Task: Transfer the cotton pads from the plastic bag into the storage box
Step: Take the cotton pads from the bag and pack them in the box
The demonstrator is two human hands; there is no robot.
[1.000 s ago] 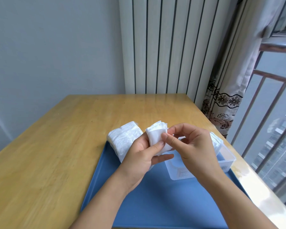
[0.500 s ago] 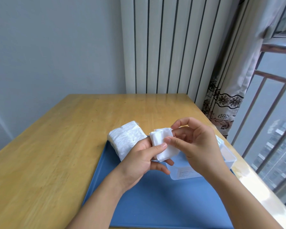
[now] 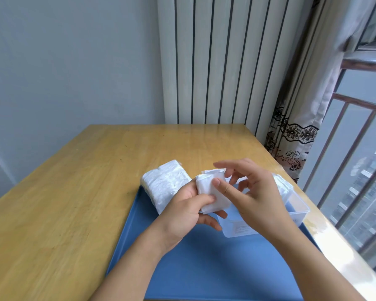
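Observation:
My left hand (image 3: 183, 210) grips a small stack of white cotton pads (image 3: 212, 195), thumb across its front. My right hand (image 3: 255, 197) hovers just right of the stack with fingers spread, the thumb tip touching the pads. Behind my left hand the clear plastic bag (image 3: 165, 184), still full of white pads, lies on the far left corner of the blue tray (image 3: 204, 268). The translucent storage box (image 3: 297, 210) stands on the tray at the right, mostly hidden by my right hand; some white pads show at its far side.
The tray lies on a wooden table (image 3: 74, 192) near its right edge. A white radiator (image 3: 215, 61) and a curtain (image 3: 302, 127) stand behind the table, with a window railing at the right.
My right hand has let go of the stack's top and opened its fingers. The left hand has lowered the pads slightly towards the box.

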